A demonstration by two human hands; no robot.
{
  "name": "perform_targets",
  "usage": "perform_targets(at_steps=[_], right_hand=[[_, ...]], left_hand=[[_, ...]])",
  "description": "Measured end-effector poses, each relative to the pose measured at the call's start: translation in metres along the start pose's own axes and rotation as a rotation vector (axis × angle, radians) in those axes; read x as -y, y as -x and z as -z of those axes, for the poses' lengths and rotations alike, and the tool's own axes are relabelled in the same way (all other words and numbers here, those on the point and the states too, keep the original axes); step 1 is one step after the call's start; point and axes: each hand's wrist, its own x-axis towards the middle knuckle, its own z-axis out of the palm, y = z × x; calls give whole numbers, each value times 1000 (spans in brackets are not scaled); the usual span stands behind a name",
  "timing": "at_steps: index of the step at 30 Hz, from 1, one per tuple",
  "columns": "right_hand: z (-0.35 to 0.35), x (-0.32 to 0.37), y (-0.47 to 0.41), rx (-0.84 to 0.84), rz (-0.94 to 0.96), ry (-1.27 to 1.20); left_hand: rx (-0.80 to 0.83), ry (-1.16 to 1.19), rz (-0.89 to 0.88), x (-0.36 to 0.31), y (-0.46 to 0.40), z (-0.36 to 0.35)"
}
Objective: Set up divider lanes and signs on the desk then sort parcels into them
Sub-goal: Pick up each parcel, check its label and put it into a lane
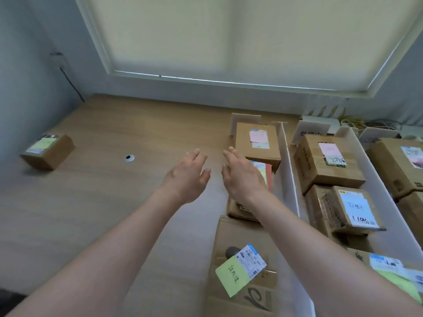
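- Both hands hover empty above the light wood-grain desk; the left hand and the right hand are spread with loose, straight fingers, palms turned toward each other, gripping nothing.
- The right hand hangs over a brown cardboard parcel with a green and orange label, which lies in the leftmost lane; whether the fingers touch it cannot be told.
- A tall white plastic divider strip stands on edge beside that lane, and a second white divider wall stands further right; they fence the parcels into separate rows so the groups do not mix.
- A white sign card with dark handwriting stands upright at the far end of the middle lane, likely there to name that lane.
- The brown box with a pink note sits at the far end of the left lane; a flat carton with a yellow handwritten note lies nearest the person.
- One small brown box with a pale green label rests alone at the far left of the desk, well apart from the lanes, so it looks not yet sorted.
- Judging by the filled lanes, sorting seems nearly done.
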Motion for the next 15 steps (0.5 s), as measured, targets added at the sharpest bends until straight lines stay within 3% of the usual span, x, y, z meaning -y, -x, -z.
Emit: perform_targets(at_steps=[7,15], right_hand=[[10,123,16,-51,213,15],[-25,276,30,-81,334,-17]], left_hand=[[-176,3,86,78,66,83],[-264,-26,154,191,151,177]])
